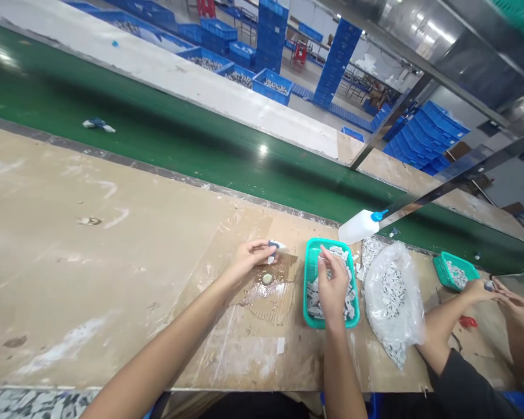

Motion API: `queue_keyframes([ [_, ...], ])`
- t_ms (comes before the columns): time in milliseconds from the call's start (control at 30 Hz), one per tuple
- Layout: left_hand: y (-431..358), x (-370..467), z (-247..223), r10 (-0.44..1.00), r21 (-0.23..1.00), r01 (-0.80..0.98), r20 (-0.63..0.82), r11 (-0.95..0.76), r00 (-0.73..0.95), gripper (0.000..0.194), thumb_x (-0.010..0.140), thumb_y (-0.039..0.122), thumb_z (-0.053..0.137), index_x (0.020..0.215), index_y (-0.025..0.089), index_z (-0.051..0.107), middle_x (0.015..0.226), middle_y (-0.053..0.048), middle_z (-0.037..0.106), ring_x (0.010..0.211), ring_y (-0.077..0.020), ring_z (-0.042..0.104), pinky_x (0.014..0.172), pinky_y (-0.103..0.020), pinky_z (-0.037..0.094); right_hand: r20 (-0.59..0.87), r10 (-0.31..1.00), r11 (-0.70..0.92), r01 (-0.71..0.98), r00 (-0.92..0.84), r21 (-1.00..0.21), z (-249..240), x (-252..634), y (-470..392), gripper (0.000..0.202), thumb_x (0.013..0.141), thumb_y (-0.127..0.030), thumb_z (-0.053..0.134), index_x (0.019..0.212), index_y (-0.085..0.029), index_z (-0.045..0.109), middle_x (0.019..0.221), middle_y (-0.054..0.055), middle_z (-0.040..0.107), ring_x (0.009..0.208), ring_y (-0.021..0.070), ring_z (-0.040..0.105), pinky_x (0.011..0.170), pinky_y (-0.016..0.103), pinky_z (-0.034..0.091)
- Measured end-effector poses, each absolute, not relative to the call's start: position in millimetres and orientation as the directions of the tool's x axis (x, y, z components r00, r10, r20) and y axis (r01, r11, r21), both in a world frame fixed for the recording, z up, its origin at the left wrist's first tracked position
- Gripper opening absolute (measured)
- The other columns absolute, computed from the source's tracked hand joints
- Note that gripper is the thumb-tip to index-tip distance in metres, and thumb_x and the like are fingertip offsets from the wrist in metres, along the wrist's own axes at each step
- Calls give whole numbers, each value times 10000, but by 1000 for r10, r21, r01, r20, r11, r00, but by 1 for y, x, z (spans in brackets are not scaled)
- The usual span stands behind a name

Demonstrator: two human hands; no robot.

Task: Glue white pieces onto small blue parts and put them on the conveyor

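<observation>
My left hand [255, 256] is closed on a small dark blue and white part [274, 249], above a wet patch of cardboard. Just below it on the bench lies a small round cap-like object [267, 279]. My right hand [333, 279] is over a green basket [306, 314] full of small grey and white pieces [315, 299]. Its thumb and fingers are bent towards each other; whether anything is between the fingertips is too small to tell.
A white bottle [357, 227] with a blue nozzle stands behind the basket. Right of it lies a plastic bag [395, 285] of small parts. Another person's hands [500, 294] work near a second green basket [441, 270]. A green conveyor [179, 142] runs behind the bench.
</observation>
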State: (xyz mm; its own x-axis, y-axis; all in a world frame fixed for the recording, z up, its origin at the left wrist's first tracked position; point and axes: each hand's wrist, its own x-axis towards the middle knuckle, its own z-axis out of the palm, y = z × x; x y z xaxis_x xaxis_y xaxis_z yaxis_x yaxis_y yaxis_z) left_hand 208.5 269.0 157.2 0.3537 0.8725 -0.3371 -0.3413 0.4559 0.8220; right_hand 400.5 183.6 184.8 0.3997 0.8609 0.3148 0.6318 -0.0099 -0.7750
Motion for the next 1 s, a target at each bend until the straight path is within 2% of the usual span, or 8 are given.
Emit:
queue_keyframes([
  [133,290,195,159,866,717,-492,-460,493,197,24,800,99,687,821,88,691,791,-86,732,727,-159,716,771,-238,590,125,931,-196,757,344,-624,182,435,183,348,865,-137,468,1121,-154,702,1108,121,684,1015,240,626,932,395,475],
  [267,308,181,156,849,610,-652,-519,449,99,146,890,31,524,861,60,664,846,-126,736,785,-176,729,748,-228,604,28,972,-171,780,235,-602,173,450,179,402,851,-62,425,1093,-173,725,1093,104,698,1102,234,602,1007,386,425],
  [367,317,174,152,825,506,-780,-565,367,22,190,934,32,450,929,50,639,863,-111,736,795,-166,729,737,-221,608,-38,991,-122,783,125,-610,169,453,176,385,835,-61,473,1084,-190,737,1092,86,703,1092,223,606,1006,354,424],
  [500,335,174,147,840,518,-822,-534,236,-96,213,908,-37,435,929,69,618,750,-55,719,721,-127,717,745,-196,597,-66,997,-78,775,46,-627,163,455,174,377,729,-32,561,999,-194,770,1014,91,697,1042,249,614,969,348,440],
  [600,358,178,148,878,530,-817,-475,228,-64,258,869,-68,454,1013,60,626,772,-67,719,728,-137,716,769,-224,597,-124,992,-84,797,11,-598,156,457,174,354,714,-57,595,991,-197,766,1035,99,674,1072,259,591,977,339,423],
  [733,385,180,152,919,494,-837,-394,236,27,375,892,1,454,1229,98,589,1035,-117,718,941,-157,708,956,-305,547,-196,981,-110,822,-2,-559,148,458,176,269,727,-84,561,891,-188,747,1005,89,665,1070,263,573,965,348,404],
  [867,391,175,143,936,433,-865,-335,254,108,394,961,153,410,1336,137,531,1179,-146,679,1131,-218,647,1095,-450,435,-174,985,-114,819,18,-562,144,456,174,258,732,-101,509,868,-196,707,992,76,655,1066,261,567,949,362,409],
  [1000,389,169,129,942,401,-875,-295,272,158,428,943,109,407,1349,175,526,1194,-113,682,1142,-210,641,1128,-447,395,-151,988,-106,859,34,-501,140,452,169,315,720,-87,489,910,-214,706,1015,79,658,1077,268,580,948,389,434],
])
